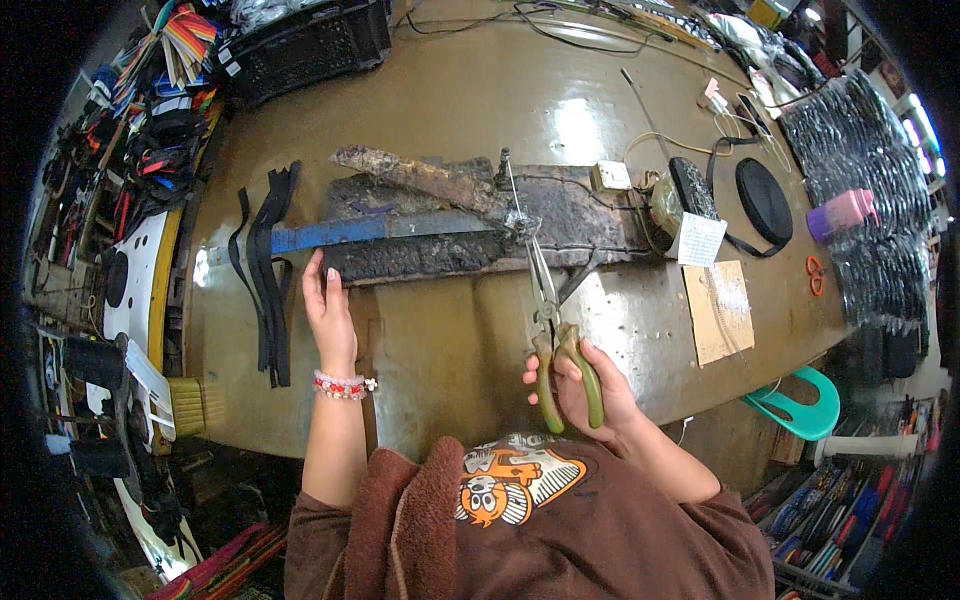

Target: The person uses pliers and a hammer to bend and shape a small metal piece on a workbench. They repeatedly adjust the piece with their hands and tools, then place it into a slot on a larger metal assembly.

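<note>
My right hand (pixel 603 392) is wrapped around the green handles of long-nose pliers (pixel 546 300). The handles stand somewhat apart, and the jaws point away from me. Their tips reach a small metal fitting (pixel 518 226) on a worn, dark board (pixel 590 222); whether they grip anything there is too small to tell. A long flat bar, blue at its left end (pixel 330 235), lies across the board up to that fitting. My left hand (pixel 326 302) is open, its outstretched fingers at the board's left front corner, just below the blue bar. Nothing shows in it.
Black straps (pixel 268 270) lie left of the board. To its right are a black webbing roll (pixel 762 200), a paper (pixel 702 240), a cardboard piece (pixel 718 312) and orange-handled scissors (pixel 816 276). A black crate (pixel 305 50) stands at the far left, a green stool (pixel 805 405) at the near right.
</note>
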`<state>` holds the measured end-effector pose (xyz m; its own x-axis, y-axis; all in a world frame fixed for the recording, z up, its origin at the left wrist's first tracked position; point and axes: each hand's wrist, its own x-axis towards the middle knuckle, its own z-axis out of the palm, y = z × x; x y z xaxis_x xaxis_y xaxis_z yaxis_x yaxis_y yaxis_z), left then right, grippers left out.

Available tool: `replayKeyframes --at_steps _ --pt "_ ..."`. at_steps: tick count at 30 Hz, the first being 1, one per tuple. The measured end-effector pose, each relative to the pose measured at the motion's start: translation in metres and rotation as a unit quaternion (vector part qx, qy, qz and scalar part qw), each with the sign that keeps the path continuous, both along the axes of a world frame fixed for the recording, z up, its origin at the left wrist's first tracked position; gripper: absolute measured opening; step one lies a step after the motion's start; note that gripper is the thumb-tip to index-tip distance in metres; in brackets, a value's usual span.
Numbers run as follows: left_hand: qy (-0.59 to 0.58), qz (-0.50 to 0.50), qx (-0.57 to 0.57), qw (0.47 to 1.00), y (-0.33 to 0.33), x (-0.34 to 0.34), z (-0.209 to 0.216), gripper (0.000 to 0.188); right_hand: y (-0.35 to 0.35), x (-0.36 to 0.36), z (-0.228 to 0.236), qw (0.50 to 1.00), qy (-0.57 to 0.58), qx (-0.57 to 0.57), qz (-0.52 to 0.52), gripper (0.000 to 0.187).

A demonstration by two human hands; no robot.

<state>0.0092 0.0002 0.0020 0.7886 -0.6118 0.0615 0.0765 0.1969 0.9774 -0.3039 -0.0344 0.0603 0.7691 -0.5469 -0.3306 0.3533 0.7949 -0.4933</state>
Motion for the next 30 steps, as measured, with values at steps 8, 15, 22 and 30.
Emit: replayKeyframes --at_steps 8,15,22,30 --pt "0.006 -0.001 -0.006 1.0 0.0008 -0.0019 0.0022 0.04 0.0009 0.0033 0.0016 0.999 -0.026 0.026 0.008 0.044" --pt "0.017 -0.008 -0.012 1.0 0.0004 -0.0013 0.0022 0.04 -0.0022 0.006 -0.0003 0.998 -0.066 0.02 0.014 0.041" --pt "0.007 -0.003 -0.015 1.0 0.0004 0.0001 -0.0014 0.039 -0.0028 0.0061 0.0009 0.997 0.004 0.076 0.009 0.041" --pt "0.021 -0.029 0.0 0.999 0.0031 0.0032 -0.0037 0.038 -0.0041 0.0013 0.003 0.957 0.216 -0.188 0.037 0.037"
